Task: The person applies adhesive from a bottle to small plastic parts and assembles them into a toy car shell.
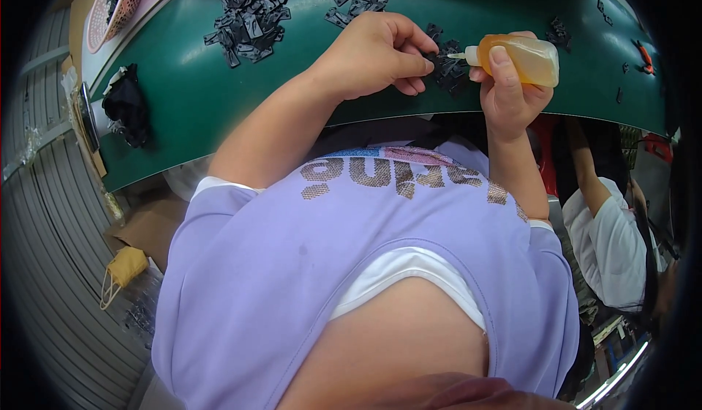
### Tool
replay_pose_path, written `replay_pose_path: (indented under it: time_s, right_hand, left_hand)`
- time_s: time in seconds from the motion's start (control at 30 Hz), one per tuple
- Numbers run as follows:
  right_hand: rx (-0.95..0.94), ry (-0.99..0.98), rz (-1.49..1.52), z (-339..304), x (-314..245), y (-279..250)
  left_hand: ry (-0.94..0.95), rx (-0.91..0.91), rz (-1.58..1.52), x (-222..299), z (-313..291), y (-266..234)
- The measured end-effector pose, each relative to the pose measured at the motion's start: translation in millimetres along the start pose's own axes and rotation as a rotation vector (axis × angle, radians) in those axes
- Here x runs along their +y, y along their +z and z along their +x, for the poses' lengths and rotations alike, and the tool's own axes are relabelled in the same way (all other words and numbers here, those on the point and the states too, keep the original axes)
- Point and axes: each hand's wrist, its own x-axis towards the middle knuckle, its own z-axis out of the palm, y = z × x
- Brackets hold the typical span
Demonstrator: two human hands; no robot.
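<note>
My right hand is wrapped round a soft squeeze bottle of amber liquid, tilted on its side. The bottle's thin pale nozzle points left, its tip close beside the fingertips of my left hand. Those fingertips are pinched together on a small black part, mostly hidden by the fingers; whether the nozzle touches it I cannot tell. Just beyond and below the nozzle lies a small heap of black plastic parts on the green table.
Larger piles of flat black pieces and more black pieces lie farther back. Red-handled pliers rest at the right, near a small black cluster. A pink basket stands far left. A person in a white shirt sits close on the right.
</note>
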Motion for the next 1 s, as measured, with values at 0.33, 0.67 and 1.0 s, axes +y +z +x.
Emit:
replay_pose_path:
  time_s: [0.33,0.67,1.0]
  right_hand:
    - [0.028,0.019,-0.051,-0.6,-1.2,1.5]
    - [0.079,0.061,0.093,0.2,2.2,-6.5]
    - [-0.105,0.066,0.11,-3.5,-4.1,-1.7]
  left_hand:
    - [0.013,0.014,-0.002,-0.7,0.1,1.5]
    - [0.009,0.037,-0.027,0.8,-0.4,2.0]
    - [0.003,0.058,0.02,3.2,0.1,5.3]
